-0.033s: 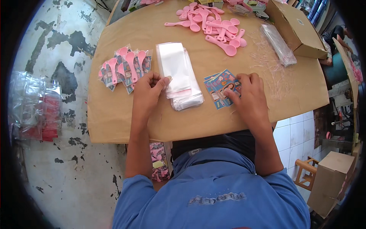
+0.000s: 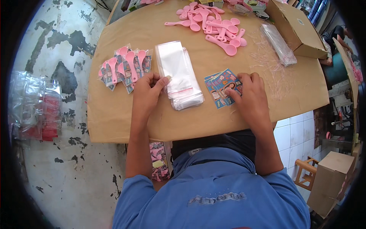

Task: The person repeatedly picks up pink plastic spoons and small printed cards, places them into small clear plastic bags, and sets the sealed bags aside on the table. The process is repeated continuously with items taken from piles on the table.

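Note:
A stack of clear plastic bags (image 2: 182,82) lies flat in the middle of the table. My left hand (image 2: 150,87) is at its left side, thumb and index finger pinching the edge of the top bag. To the right is a small fanned pile of blue printed cards (image 2: 219,86). My right hand (image 2: 251,91) rests over the pile's right side, its thumb on a card and its fingers curled at the far right corner. Left of the bags lie several packed bags (image 2: 131,66), each with a pink spoon and a printed card.
Loose pink measuring spoons (image 2: 213,26) are heaped at the far side. A bundle of clear bags (image 2: 279,44) lies beside an open cardboard box (image 2: 297,30), near scattered clear strands (image 2: 272,72). Bagged goods (image 2: 36,107) sit on the floor at left. Another person's hand (image 2: 326,61) shows at far right.
The top bag has shifted slightly and lies more in line with the stack. The cards under my right hand have moved a touch up and right.

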### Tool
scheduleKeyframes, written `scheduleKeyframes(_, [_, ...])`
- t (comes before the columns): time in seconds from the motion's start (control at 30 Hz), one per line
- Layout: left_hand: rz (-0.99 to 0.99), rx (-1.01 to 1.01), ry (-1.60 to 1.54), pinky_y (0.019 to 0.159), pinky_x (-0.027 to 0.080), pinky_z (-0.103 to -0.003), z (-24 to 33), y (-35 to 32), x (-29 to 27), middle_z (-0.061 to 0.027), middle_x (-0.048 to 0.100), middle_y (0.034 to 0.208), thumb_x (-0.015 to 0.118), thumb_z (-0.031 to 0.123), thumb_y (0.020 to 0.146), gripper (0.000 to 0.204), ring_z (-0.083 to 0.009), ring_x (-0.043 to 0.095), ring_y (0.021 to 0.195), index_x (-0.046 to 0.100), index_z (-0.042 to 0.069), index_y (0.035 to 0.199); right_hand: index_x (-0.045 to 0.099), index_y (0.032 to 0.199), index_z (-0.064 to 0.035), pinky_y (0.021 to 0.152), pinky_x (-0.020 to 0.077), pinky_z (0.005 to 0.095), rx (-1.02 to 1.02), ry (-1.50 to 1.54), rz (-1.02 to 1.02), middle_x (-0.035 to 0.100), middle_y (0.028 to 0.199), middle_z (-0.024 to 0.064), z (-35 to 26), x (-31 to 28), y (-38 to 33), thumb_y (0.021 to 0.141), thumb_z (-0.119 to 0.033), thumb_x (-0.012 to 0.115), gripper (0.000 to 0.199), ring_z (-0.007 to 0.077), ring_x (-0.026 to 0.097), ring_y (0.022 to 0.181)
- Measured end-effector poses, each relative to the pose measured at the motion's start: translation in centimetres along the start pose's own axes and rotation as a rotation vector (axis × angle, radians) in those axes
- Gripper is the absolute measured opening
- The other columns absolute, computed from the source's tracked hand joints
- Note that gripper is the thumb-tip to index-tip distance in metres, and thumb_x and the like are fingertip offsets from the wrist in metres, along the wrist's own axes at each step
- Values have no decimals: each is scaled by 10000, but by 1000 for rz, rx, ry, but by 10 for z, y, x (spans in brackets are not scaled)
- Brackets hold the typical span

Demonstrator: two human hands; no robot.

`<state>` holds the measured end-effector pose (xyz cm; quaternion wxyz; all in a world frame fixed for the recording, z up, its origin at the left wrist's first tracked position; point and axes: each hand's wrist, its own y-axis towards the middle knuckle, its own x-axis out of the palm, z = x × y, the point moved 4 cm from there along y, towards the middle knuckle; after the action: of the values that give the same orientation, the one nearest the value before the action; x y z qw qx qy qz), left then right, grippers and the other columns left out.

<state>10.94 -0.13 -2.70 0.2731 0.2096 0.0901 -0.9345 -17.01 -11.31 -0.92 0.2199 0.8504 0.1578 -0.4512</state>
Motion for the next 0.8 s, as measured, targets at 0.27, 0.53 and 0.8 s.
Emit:
scheduleKeyframes(0.27, [202,92,171,671,466,-225,3,-13,-11,-1,666,800,705,186,972,193,-59,567,717,711,-6,989,615,1065,6,867,498,434,75,240,-164,653,1011,176,17,-5,22,819,-166,815,361,335,625,977])
scheduleKeyframes(0.53, [196,144,-679,713,486,-242,20,-21,9,-152,764,1027,689,114,987,145,-120,673,786,594,17,1037,641,1014,41,698,498,374,56,472,-53,683,847,169,29,-9,23,976,-165,664,211,267,645,738])
scheduleKeyframes(0.8, [60,100,-589,690,447,-215,14,-19,15,-178,768,1050,667,91,992,235,-80,636,770,610,-1,1200,658,1036,0,587,441,246,49,832,-54,630,779,21,-2,-4,14,1067,-235,576,251,65,553,660])
